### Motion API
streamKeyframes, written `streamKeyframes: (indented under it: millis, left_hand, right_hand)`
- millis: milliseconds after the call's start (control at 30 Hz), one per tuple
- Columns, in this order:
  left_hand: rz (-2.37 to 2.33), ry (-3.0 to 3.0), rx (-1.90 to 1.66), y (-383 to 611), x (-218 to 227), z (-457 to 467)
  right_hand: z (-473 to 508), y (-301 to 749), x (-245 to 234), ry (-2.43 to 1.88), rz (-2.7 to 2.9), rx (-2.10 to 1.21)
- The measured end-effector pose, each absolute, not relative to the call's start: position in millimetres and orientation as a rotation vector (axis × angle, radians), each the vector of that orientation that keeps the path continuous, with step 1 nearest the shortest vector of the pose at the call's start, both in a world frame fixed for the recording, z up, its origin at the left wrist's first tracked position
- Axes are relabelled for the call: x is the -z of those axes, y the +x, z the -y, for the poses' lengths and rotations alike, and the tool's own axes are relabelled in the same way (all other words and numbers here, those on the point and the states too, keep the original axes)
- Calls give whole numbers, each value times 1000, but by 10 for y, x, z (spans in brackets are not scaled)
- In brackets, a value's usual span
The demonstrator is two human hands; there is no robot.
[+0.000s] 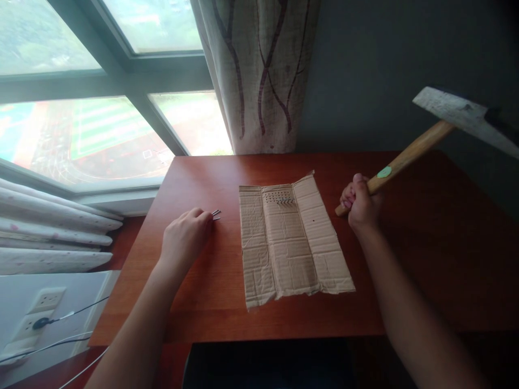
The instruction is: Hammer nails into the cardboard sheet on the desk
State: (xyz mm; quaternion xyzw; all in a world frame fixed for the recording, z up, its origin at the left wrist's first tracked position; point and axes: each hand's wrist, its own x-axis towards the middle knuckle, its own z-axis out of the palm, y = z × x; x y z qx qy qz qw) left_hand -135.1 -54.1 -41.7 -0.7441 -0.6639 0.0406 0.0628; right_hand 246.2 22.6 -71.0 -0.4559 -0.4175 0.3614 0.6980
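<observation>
A flattened piece of cardboard lies on the reddish wooden table, with rows of small holes and several nails standing near its far edge. My right hand is closed round the wooden handle of a hammer, whose pale metal head is raised at the upper right. My left hand rests on the table to the left of the cardboard, fingers curled over a few loose nails whose tips stick out past my fingertips.
A patterned curtain hangs behind the table beside a large window. Folded curtain fabric lies on the sill at left. A wall socket with cables is at lower left. A dark wall stands to the right.
</observation>
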Motion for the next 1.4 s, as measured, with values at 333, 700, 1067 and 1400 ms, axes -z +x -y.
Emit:
streamKeyframes:
  millis: [333,700,1067,1400]
  left_hand:
    - [2007,-2389,-127,-1315,365,602]
    - [2067,-2360,-173,-1363,351,686]
    - [2177,-2412,221,-1379,366,701]
    - [2064,-2435,472,-1404,275,711]
  right_hand:
    - [-211,2447,719,-1037,970,-785]
    - [-198,2443,726,-1041,979,-789]
    - [-194,2441,727,-1042,984,-791]
    - [-194,2454,741,-1047,1005,-780]
